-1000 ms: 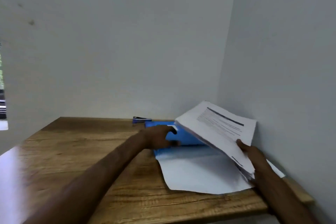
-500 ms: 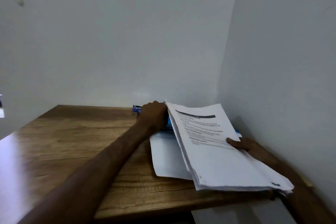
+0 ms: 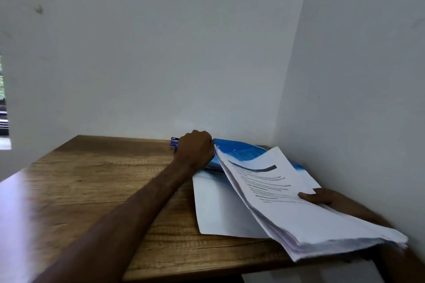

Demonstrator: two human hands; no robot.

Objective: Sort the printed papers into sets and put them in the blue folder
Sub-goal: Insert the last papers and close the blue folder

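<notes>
A thick stack of printed papers [image 3: 305, 216] slants over the right end of the wooden table. My right hand [image 3: 326, 197] holds its right edge, thumb on the top printed page. My left hand [image 3: 195, 150] reaches to the far side and grips the stack's far corner next to the blue folder [image 3: 239, 151]. The folder lies by the back wall, its cover bowed up and partly hidden by the papers. A single white sheet [image 3: 220, 209] lies flat on the table under the stack.
The wooden table [image 3: 96, 186] sits in a corner, with white walls behind and to the right. A small dark blue object [image 3: 174, 141], likely a stapler, peeks out behind my left hand. The stack overhangs the table's near edge.
The paper stack came down from a raised tilt to lie low over the table. My left hand moved from the folder's front to the stack's far corner, and the blue cover bulged up.
</notes>
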